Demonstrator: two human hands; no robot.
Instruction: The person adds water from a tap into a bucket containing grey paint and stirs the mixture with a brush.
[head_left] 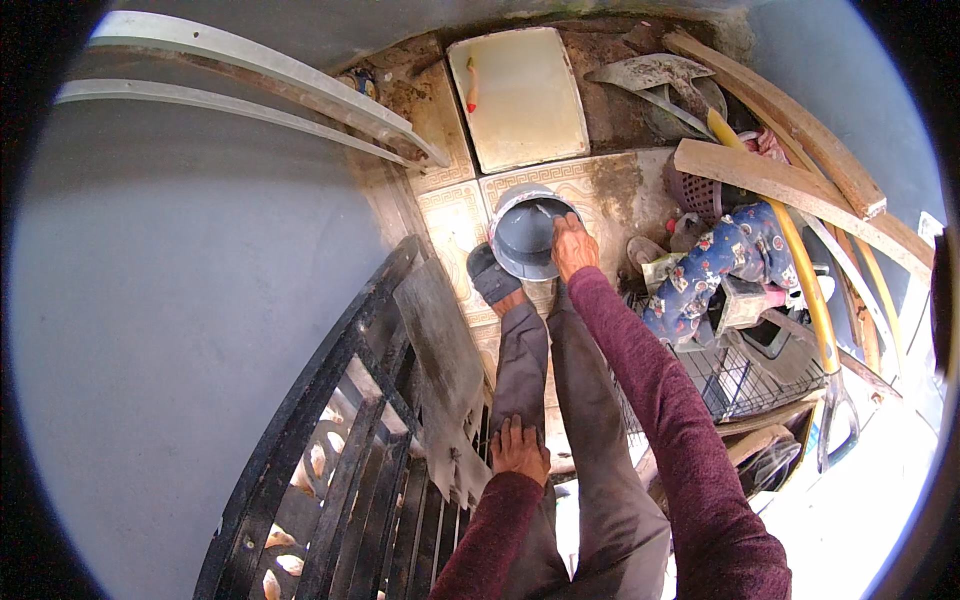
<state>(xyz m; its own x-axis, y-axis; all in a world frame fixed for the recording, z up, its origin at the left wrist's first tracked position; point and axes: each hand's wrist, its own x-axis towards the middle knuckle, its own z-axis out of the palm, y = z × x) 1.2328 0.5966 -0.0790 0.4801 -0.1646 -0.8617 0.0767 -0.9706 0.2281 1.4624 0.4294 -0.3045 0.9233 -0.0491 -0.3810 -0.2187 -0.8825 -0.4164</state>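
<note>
A round grey bucket stands on the patterned tiles just ahead of my feet, its inside facing up at me. My right hand is closed round the right side of its rim, the arm stretched forward. Against my left leg, near the knee, my left hand lies flat with its fingers apart, holding nothing. A dark shoe on my left foot is close beside the bucket's left edge. What is at the bottom of the bucket I cannot make out.
Left is a black slatted bench with a worn grey board. Ahead lies a pale square panel. On the right are wooden planks, a yellow-handled shovel, blue patterned cloth and a wire cage.
</note>
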